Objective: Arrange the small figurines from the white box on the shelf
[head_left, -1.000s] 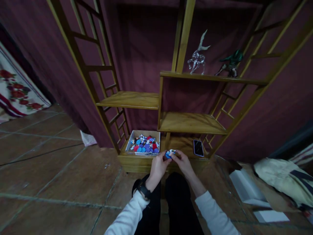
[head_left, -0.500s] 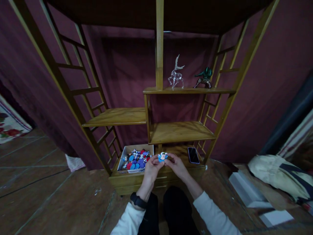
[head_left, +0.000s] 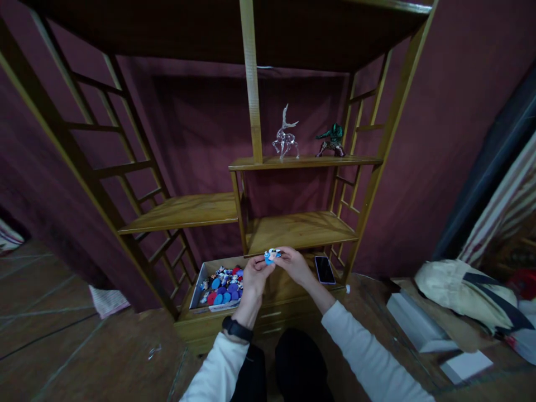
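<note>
A small toy figurine (head_left: pixel 272 256), blue and white with a blue base, is pinched between both hands in front of the lower shelf. My left hand (head_left: pixel 255 276) grips its left side, fingers closed. On its right side, the fingers of my right hand (head_left: pixel 294 264) are closed too. Left of my hands, an open cardboard box (head_left: pixel 200 290) stands on the cabinet's low top. Inside it lie several similar figurines (head_left: pixel 224 285) with blue, purple and red round bases. A phone (head_left: pixel 324 269) lies face up to the right of my right hand.
A wooden shelf unit (head_left: pixel 180 212) rises ahead. Its upper right shelf bears a clear glass deer (head_left: pixel 286 137) and a dark green crouching figure (head_left: pixel 332 139). On the floor at right are a cream bag (head_left: pixel 456 290) and a white box (head_left: pixel 467 365).
My view has turned to the right, so the shelf appears further left. My hands have lifted slightly toward the lower right shelf, still holding the figurine, which looks a little turned.
</note>
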`<state>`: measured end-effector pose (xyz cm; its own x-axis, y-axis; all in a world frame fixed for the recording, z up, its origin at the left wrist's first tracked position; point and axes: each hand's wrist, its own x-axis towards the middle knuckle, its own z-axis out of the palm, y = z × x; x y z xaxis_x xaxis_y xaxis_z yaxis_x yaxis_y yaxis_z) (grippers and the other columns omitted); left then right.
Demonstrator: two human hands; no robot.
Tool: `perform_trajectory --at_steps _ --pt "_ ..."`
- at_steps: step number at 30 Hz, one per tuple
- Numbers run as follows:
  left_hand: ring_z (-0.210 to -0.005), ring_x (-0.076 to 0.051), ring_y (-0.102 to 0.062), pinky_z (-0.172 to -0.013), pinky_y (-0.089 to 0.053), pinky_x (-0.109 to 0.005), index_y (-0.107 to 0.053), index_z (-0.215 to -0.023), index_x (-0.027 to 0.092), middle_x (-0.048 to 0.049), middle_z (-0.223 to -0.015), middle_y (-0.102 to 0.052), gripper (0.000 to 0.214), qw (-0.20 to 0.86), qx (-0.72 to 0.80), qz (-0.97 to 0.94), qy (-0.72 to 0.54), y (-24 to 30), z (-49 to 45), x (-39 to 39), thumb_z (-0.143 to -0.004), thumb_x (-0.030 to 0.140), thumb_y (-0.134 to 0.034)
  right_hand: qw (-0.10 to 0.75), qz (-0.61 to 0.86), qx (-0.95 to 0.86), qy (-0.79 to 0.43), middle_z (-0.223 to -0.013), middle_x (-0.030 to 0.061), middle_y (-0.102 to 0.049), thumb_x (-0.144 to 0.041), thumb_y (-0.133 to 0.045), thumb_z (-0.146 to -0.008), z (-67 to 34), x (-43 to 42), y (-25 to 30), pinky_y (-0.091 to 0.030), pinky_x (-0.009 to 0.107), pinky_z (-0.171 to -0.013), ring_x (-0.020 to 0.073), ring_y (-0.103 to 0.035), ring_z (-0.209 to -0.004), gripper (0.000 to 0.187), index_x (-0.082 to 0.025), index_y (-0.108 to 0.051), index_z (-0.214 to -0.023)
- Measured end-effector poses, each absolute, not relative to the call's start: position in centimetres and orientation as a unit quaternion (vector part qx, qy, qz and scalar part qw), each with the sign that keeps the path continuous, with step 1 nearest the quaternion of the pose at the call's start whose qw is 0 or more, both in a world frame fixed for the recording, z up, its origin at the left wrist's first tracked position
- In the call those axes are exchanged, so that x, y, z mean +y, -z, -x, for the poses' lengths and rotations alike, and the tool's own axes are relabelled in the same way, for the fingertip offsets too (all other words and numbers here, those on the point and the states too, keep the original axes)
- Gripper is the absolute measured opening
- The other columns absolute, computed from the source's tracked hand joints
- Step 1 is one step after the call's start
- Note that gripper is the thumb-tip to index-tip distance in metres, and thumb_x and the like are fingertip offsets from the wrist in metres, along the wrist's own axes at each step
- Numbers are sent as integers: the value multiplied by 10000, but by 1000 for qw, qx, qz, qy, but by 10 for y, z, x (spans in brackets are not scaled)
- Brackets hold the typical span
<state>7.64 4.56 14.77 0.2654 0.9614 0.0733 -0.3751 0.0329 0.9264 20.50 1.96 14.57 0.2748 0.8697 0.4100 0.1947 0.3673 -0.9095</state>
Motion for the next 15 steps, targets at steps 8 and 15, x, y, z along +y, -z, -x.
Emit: perform_trajectory --at_steps 8,15 --pt "-714 -127 -652 -734 -518 -316 -480 -985 155 -63 -811 -673 352 648 321 -424 -545 -155 -79 52 -688 179 -668 623 485 -551 -271 -892 50 -700 -363 -665 -699 -215 62 -152 -512 316 -746 184 -651 -783 302 -191 -650 -947" --pt "-683 -132 -640 -608 -483 -246 -537 -965 142 -78 -805 -675 361 640 372 -450 -500 -131 -59 45 -657 265 -680 584 551 -547 -236 -780 31 -715 -375 -672 -701 -218 107 -152 -518 304 -710 184 -662 -714 287 -191 -672 -921"
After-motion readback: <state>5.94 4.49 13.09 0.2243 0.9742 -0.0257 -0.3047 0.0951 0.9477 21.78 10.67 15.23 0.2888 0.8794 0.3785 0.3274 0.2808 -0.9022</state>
